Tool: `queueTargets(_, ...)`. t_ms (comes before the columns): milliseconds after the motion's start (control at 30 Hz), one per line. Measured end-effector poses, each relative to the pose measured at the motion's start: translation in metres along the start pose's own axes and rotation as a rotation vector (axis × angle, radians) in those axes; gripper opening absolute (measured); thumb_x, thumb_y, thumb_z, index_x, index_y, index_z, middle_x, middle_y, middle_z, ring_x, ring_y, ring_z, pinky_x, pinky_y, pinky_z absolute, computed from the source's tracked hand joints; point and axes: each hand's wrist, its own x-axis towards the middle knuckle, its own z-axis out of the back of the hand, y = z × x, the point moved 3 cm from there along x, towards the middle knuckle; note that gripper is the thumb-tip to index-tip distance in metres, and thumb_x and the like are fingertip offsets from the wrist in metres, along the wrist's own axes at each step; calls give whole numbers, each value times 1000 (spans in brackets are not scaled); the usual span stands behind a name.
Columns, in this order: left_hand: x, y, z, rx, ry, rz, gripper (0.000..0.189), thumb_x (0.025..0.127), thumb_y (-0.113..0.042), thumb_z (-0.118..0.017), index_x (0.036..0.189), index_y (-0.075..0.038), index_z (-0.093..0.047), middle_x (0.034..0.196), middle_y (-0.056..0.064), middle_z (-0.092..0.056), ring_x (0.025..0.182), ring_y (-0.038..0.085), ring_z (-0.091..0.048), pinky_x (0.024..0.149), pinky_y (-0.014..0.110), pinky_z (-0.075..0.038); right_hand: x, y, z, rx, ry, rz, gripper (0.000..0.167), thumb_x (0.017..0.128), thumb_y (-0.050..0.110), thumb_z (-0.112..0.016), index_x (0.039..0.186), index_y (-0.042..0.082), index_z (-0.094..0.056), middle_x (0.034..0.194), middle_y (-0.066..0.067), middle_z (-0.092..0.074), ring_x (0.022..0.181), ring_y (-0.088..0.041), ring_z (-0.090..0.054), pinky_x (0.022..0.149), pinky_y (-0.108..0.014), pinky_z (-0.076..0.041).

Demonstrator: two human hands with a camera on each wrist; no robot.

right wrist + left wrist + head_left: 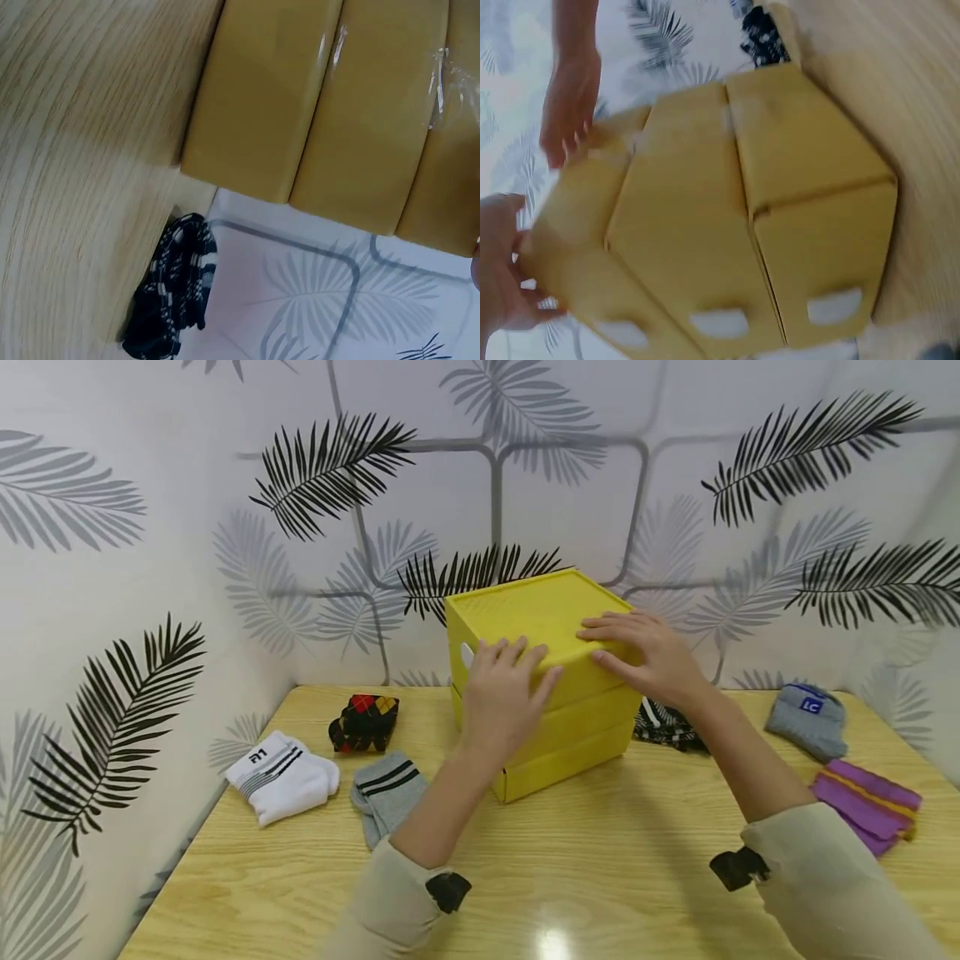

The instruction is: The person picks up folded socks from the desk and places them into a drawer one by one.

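Left hand (504, 691) and right hand (648, 652) lay spread on top of the yellow three-tier box (562, 718), on the table (592, 860), no pinch; seemingly steadying it, next move likely called for even pressure; black patterned socks (663, 728) near its right, grey striped socks (386, 787) left, could block sliding

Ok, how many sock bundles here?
6: left of the yellow box, white bundle, argyle bundle, striped gray bundle; right, black bundle, labelled gray bundle, purple bundle. More may hide behind it.
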Motion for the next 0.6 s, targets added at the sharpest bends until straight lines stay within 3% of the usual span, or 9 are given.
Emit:
queueTargets(100, 7, 27, 0, -334, 102, 16, 39, 100, -34, -38, 120, -12, -63, 125, 3, -56, 121, 20, -44, 108, 37, -16, 3, 14, -2, -83, 12, -23, 41, 91, 44, -53, 118, 15, -64, 124, -5, -57, 118, -28, -45, 100, -49, -26)
queueTargets(200, 16, 53, -7, -499, 210, 23, 41, 102, -30, -32, 125, -10, -59, 131, 3, -51, 127, 16, -36, 109, 33, -10, 8, 38, -11, -159, 36, -37, 51, 91, 52, -46, 121, 13, -62, 125, -7, -55, 119, -29, -44, 99, -49, -28)
queueTargets(300, 30, 74, -17, -517, 310, 23, 43, 102, -31, -28, 130, -11, -54, 137, 4, -45, 131, 16, -28, 109, 31, -8, 16, 63, -23, -208, 74, -46, 56, 91, 53, -43, 124, 11, -59, 127, -9, -53, 120, -30, -42, 100, -47, -28)
queueTargets(367, 39, 86, -23, -508, 340, 24, 43, 102, -30, -28, 131, -11, -53, 138, 4, -43, 132, 17, -27, 109, 33, -7, 21, 79, -29, -249, 95, -55, 55, 91, 51, -46, 126, 11, -58, 128, -10, -53, 120, -31, -42, 100, -46, -29)
queueTargets(467, 50, 100, -29, -489, 337, 21, 42, 102, -28, -29, 131, -11, -53, 138, 4, -43, 132, 18, -27, 109, 37, -6, 29, 97, -38, -325, 112, -64, 53, 91, 47, -50, 126, 9, -57, 128, -11, -53, 119, -32, -44, 99, -46, -31)
queueTargets(600, 54, 110, -37, -497, 299, 25, 40, 102, -25, -29, 131, -10, -54, 137, 4, -44, 132, 16, -27, 109, 34, -10, 37, 110, -43, -399, 111, -80, 49, 91, 42, -54, 124, 7, -58, 126, -11, -54, 116, -33, -47, 97, -48, -33)
